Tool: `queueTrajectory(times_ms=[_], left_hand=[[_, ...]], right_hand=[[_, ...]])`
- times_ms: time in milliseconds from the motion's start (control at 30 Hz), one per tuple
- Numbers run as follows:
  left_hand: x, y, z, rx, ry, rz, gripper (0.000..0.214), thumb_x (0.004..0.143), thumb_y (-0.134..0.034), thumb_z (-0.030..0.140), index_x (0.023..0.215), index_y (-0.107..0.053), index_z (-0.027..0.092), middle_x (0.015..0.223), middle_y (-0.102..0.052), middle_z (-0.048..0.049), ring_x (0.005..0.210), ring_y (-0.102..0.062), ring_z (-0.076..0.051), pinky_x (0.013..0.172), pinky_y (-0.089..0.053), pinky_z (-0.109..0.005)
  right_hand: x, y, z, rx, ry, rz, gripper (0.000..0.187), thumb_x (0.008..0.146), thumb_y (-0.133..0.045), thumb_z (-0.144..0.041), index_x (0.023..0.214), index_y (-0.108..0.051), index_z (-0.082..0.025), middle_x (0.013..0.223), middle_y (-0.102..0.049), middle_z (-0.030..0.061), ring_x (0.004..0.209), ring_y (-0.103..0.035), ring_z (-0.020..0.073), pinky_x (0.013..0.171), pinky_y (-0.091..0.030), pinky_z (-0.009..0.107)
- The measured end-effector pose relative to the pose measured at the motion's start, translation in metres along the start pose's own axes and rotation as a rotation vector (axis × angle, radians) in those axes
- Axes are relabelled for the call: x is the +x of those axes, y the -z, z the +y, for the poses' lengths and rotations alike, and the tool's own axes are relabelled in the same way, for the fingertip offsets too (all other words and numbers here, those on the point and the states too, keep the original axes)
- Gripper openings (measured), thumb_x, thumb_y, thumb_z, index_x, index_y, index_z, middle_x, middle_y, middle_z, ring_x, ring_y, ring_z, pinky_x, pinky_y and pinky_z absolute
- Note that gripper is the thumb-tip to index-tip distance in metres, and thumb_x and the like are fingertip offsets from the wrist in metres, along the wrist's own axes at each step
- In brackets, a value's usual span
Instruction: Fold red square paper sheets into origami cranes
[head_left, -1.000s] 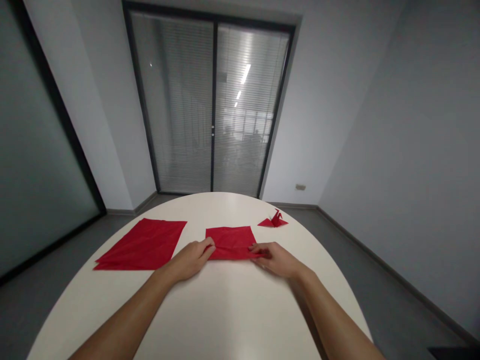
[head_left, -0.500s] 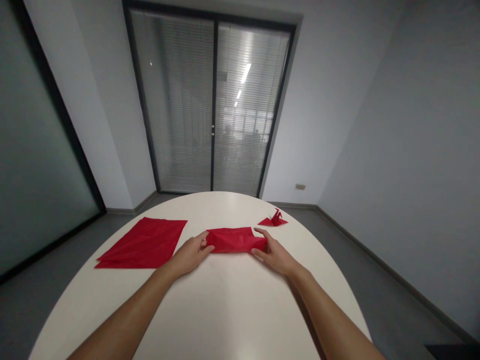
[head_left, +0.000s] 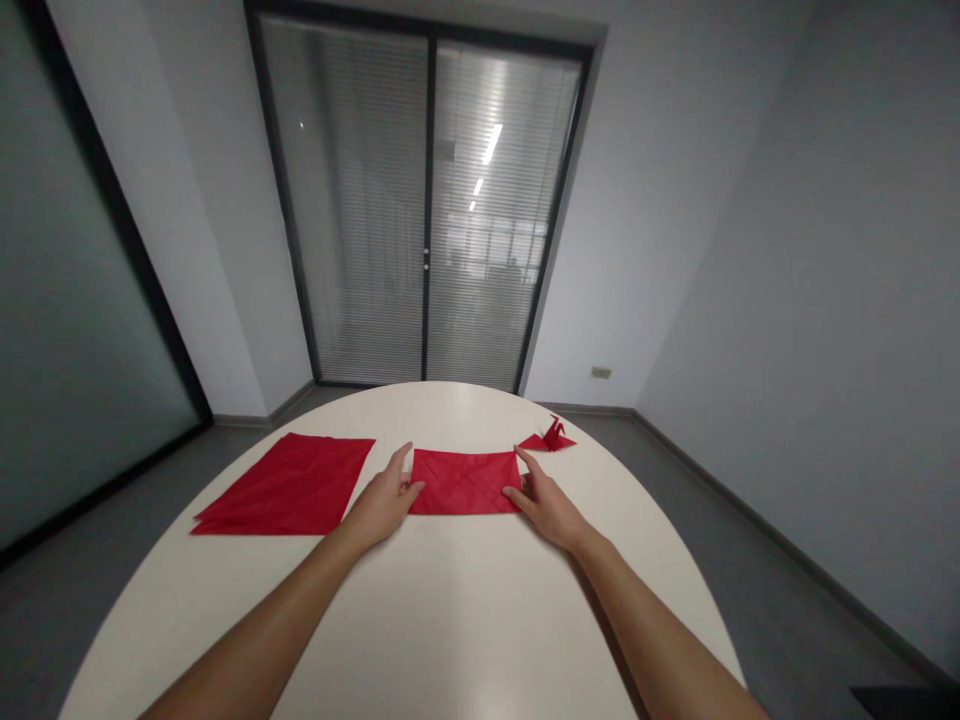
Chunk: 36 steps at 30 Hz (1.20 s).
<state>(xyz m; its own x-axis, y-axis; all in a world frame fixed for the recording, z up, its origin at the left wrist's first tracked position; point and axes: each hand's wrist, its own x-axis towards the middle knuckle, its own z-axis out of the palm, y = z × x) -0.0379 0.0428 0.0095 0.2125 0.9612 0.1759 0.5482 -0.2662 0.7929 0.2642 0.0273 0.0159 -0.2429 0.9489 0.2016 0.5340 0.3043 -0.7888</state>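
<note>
A red sheet of paper (head_left: 465, 483), folded into a creased rectangle, is between my two hands at the middle of the table. My left hand (head_left: 385, 503) holds its left edge, thumb on top and index finger stretched upward beside the corner. At the opposite edge, my right hand (head_left: 550, 505) grips the paper with the thumb over its face and the index finger at the upper right corner. The other fingers of both hands are partly hidden behind or under the paper.
Larger red paper sheets (head_left: 289, 487) lie stacked on the left of the round white table (head_left: 420, 640). A folded red paper crane (head_left: 553, 436) stands near the far right rim. Beyond the table is a glass door (head_left: 427, 220) with blinds.
The paper's uneven upper layer now lies as one flatter, taller rectangle facing me. Both index fingers have moved up along its sides, and the right hand has shifted slightly.
</note>
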Motion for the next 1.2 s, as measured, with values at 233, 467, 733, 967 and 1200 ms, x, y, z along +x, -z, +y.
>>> queueTrajectory(times_ms=[233, 467, 733, 967, 1200], left_hand=[[-0.011, -0.014, 0.017, 0.464, -0.173, 0.22, 0.069, 0.09, -0.054, 0.029, 0.153, -0.028, 0.018, 0.155, -0.038, -0.0173, 0.14, -0.041, -0.032, 0.111, -0.037, -0.047], [-0.025, -0.031, 0.027, 0.477, -0.3, -0.168, 0.062, 0.097, -0.041, 0.036, 0.155, -0.028, 0.019, 0.164, -0.022, -0.0114, 0.152, -0.019, -0.027, 0.122, -0.019, -0.049], [-0.026, -0.034, 0.022, 0.468, -0.304, -0.265, 0.059, 0.099, -0.036, 0.038, 0.154, -0.031, 0.016, 0.162, -0.028, -0.0121, 0.151, -0.022, -0.025, 0.122, -0.022, -0.047], [-0.025, -0.037, 0.016, 0.501, -0.319, -0.254, 0.056, 0.098, -0.039, 0.033, 0.152, -0.035, 0.02, 0.162, -0.03, -0.0102, 0.151, -0.02, -0.026, 0.123, -0.017, -0.05], [-0.026, -0.034, 0.023, 0.527, -0.285, -0.283, 0.058, 0.1, -0.036, 0.04, 0.155, -0.03, 0.022, 0.162, -0.029, -0.0087, 0.152, -0.018, -0.031, 0.121, -0.016, -0.053]], right_hand=[[0.001, -0.001, 0.001, -0.083, 0.035, -0.029, 0.076, 0.095, -0.052, -0.04, 0.157, -0.016, -0.015, 0.109, -0.073, 0.0101, 0.088, -0.068, 0.0239, 0.083, -0.052, 0.038], [0.001, 0.006, 0.001, -0.343, 0.08, 0.033, 0.062, 0.094, -0.052, -0.038, 0.151, -0.038, -0.015, 0.117, -0.068, 0.0139, 0.106, -0.063, 0.0286, 0.097, -0.048, 0.045], [-0.006, -0.031, -0.049, -0.621, 0.246, 0.184, 0.072, 0.096, -0.048, -0.035, 0.158, -0.018, -0.013, 0.164, -0.02, 0.015, 0.15, -0.021, 0.0325, 0.121, -0.021, 0.054], [-0.014, -0.057, -0.07, -0.597, 0.315, 0.083, 0.064, 0.097, -0.048, -0.034, 0.156, -0.03, -0.018, 0.165, -0.019, 0.0105, 0.153, -0.012, 0.0323, 0.123, -0.015, 0.056], [-0.013, -0.056, -0.047, -0.503, 0.115, -0.205, 0.065, 0.103, -0.029, -0.053, 0.154, -0.035, -0.014, 0.16, -0.031, 0.0138, 0.15, -0.023, 0.0295, 0.123, -0.021, 0.05]])
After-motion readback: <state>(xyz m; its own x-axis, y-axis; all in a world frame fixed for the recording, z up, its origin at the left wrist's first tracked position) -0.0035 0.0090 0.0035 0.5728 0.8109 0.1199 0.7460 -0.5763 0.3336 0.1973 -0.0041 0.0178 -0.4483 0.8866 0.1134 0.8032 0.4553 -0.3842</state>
